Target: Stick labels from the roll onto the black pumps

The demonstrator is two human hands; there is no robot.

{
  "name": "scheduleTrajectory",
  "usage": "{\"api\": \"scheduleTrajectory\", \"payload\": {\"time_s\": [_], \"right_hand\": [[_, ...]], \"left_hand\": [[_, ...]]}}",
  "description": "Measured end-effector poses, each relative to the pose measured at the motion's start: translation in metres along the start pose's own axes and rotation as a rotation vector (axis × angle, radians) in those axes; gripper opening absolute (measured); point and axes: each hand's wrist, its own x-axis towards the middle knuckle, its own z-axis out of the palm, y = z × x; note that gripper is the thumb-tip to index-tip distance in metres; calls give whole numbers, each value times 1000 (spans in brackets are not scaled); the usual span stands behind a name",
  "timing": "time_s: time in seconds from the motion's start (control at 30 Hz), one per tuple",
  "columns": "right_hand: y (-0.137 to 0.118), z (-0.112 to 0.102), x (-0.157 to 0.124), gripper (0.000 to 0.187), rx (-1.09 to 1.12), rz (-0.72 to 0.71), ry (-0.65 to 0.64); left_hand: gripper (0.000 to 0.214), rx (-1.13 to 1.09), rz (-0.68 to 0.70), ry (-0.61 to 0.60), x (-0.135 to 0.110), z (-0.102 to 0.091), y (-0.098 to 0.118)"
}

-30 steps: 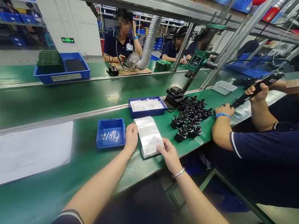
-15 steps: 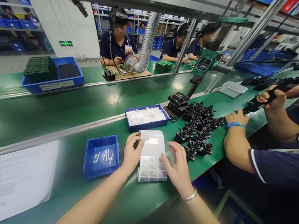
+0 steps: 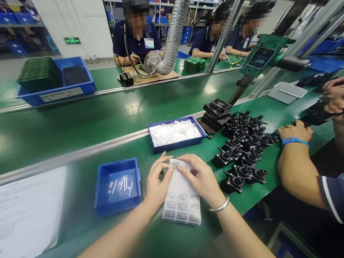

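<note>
A white sheet of printed labels [image 3: 181,202] lies at a slant in front of me, with rows of small square labels on its lower half. My left hand [image 3: 158,181] pinches its upper left edge between thumb and fingers. My right hand [image 3: 202,179], with a silver bangle at the wrist, grips the top edge, its thumb beside my left thumb. Fingers cover part of the upper rows. Beyond the sheet stands a blue tray [image 3: 179,145] full of thin white pieces.
To the left is a blue bin [image 3: 100,199] with a few white sticks and rings, then paper sheets [image 3: 18,219]. Several black plastic housings [image 3: 242,149] crowd the right side. A co-worker's hand with a blue wristband [image 3: 294,135] rests beside them. A metal bar rises behind.
My right hand has moved from beside the sheet to its top edge and closed on it. The sheet has flattened and tilted. The head view has shifted slightly.
</note>
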Motion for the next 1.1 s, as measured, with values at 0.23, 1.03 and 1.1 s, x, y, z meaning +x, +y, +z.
{"api": "scheduleTrajectory", "payload": {"time_s": [0.23,1.03,1.1], "right_hand": [[-1,4,3,13,-3,-59,-19],[7,20,-14,21,-247,-192,95],[6,22,-15,22,-269,-214,118]], "left_hand": [[15,-63,-64,26,1,-1,1],[21,-82,-156,76,-1,1,1],[22,-54,-154,80,-2,1,0]]}}
